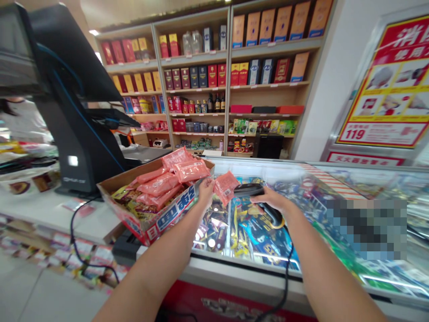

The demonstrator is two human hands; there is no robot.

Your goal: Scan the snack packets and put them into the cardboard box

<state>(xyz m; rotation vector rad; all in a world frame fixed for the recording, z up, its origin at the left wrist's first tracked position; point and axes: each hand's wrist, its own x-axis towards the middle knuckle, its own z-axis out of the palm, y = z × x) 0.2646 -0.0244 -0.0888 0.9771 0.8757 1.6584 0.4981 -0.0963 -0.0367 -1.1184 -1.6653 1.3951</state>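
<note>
My left hand (206, 188) pinches the edge of a small pink plastic packet (225, 187) above the glass lid of a freezer. Just right of the packet, my right hand (270, 199) is wrapped round a black corded barcode scanner (250, 190), whose head points at the packet. The scanner's cable (287, 277) hangs down over the freezer's front edge. Beside my left forearm stands an open cardboard box (134, 218) heaped with similar pink packets (162, 181); some yellow-brown packets (134, 201) lie lower in it.
A dark checkout monitor on its stand (80, 116) rises at the left on a white counter (27, 205). The glass-topped freezer (231, 255) holds colourful wrapped goods. Shelves of boxes and bottles (197, 76) line the back wall; a red and yellow poster (385, 89) hangs at the right.
</note>
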